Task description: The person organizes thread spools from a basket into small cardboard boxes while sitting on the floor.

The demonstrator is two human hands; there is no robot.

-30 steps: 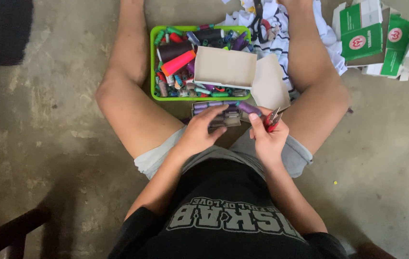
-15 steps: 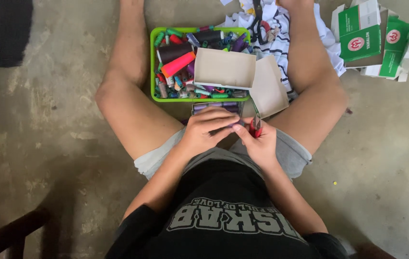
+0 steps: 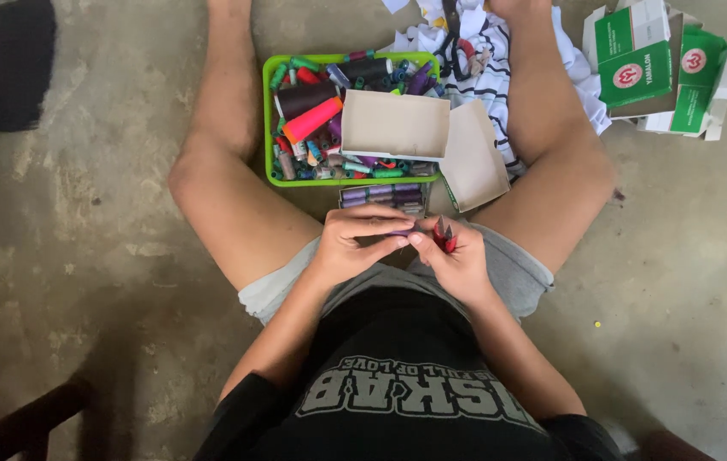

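Note:
I sit on the floor with my legs apart. My left hand (image 3: 355,243) is closed around a small purple thread spool (image 3: 400,231) that barely shows between the fingertips. My right hand (image 3: 457,260) touches the same spool with thumb and forefinger and holds a small red-handled snipper (image 3: 443,236) upright. Just beyond my hands lies a flat pack of purple thread spools (image 3: 385,196). Behind it stands a green basket (image 3: 268,119) full of several thread spools, with a big pink spool (image 3: 311,119) and an open cardboard box (image 3: 406,126) resting on it.
Striped black-and-white cloth (image 3: 487,60) lies by my right leg. Green-and-white cartons (image 3: 654,64) sit at the far right. A dark round object (image 3: 5,64) is at the top left, a dark chair part (image 3: 22,423) at the bottom left. Bare concrete floor lies around.
Both hands have drawn a little closer to my body and tightened together around the small spool. The snipper now stands upright in my right hand.

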